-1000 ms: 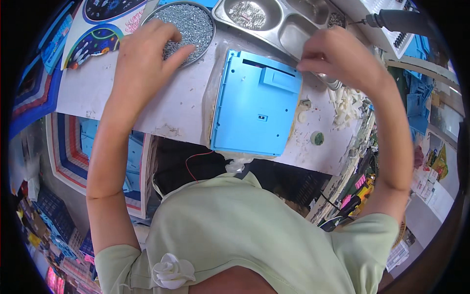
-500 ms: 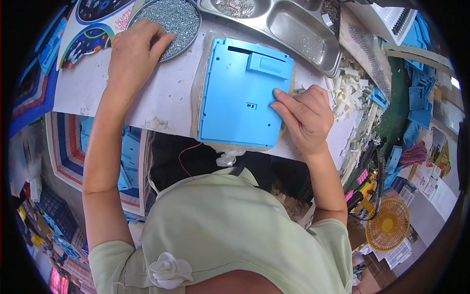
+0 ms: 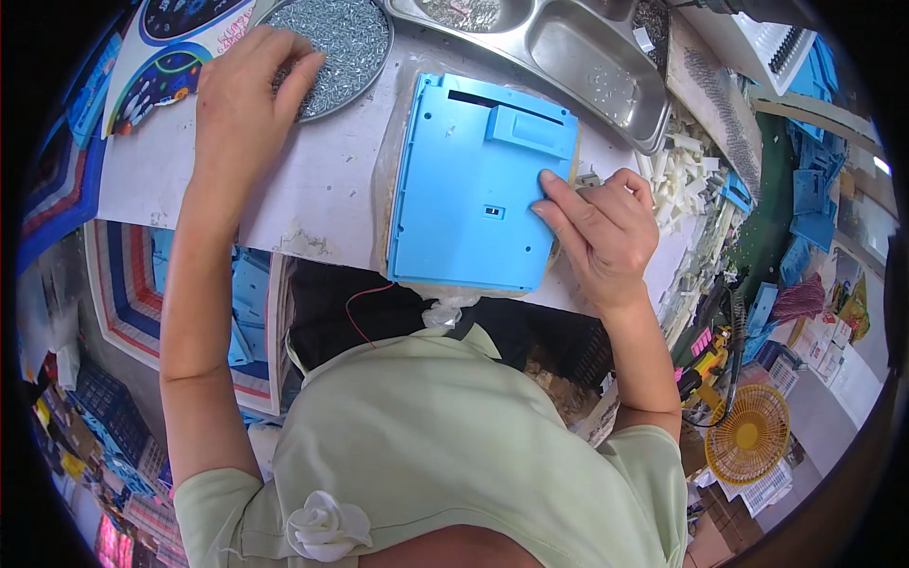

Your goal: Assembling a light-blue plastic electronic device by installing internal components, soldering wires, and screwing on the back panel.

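Fingers of right hand seemingly touch blue panel.

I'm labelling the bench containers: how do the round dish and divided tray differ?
The round dish shows no dividers; the divided tray has several compartments. The dish is full of small silvery pieces; the tray's large compartment is mostly bare. The left hand is at the dish, not the tray. Both look metallic grey.

I see the person's left arm stretched toward eleven o'clock, left hand loosely curled; the right arm bends toward one, right hand nearly pinched, fingertips toward ten
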Available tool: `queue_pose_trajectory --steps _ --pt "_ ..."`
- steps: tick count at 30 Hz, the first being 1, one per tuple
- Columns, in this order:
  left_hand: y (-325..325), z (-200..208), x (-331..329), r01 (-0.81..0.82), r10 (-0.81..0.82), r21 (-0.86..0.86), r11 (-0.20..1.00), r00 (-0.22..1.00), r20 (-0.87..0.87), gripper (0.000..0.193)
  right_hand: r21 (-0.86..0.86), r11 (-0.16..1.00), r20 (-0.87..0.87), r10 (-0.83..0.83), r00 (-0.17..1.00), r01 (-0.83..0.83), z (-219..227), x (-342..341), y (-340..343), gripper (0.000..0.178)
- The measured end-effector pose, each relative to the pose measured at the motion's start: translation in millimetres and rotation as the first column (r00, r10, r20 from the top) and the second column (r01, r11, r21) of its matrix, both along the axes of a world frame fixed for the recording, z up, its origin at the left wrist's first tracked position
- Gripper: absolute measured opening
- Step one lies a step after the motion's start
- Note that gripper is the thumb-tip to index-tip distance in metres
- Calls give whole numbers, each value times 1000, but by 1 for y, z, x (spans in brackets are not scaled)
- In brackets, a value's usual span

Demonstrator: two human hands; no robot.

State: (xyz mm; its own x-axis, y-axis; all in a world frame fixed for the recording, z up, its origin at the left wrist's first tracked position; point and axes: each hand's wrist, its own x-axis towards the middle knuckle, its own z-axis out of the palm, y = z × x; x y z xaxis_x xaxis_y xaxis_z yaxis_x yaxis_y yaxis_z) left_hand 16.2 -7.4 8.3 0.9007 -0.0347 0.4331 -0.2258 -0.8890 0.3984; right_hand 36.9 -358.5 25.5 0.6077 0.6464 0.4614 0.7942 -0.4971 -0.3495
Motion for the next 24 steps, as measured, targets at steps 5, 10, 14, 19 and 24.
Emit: queue_pose_trajectory --steps 5,10,14,19,24 --pt "-86 36 -28 342 -342 -165 925 939 30 10 113 994 -87 8 996 2 -3 1 -6 33" --pt "-143 28 -37 499 -502 -61 864 864 -44 21 227 973 -110 -24 994 48 2 1 -26 35" --pt "-150 21 -40 533 -534 41 845 846 -2 24 213 973 -115 -65 991 89 5 -4 -41 37" --pt "-143 33 -45 518 -516 -6 855 850 -102 24 249 961 -111 -96 989 121 11 1 -46 38" --pt "-57 23 -22 44 -44 -37 998 999 -9 24 472 808 -102 -346 932 352 32 43 -45 31"
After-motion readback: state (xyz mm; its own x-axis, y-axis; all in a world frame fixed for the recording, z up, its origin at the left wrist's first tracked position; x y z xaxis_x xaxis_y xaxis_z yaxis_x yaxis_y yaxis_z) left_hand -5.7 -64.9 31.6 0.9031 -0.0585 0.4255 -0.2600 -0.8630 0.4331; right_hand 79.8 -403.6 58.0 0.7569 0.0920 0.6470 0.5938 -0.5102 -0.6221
